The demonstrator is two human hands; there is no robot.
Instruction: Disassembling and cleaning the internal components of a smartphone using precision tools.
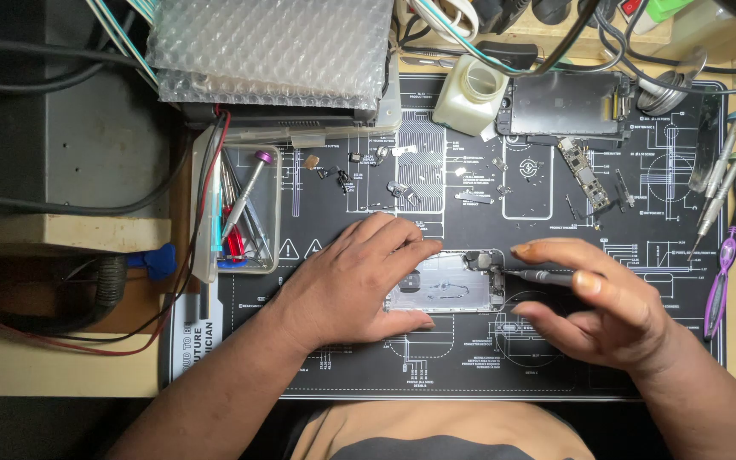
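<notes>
On black repair mat, desk clutter.

Phone frame on mat, tray left.
</notes>
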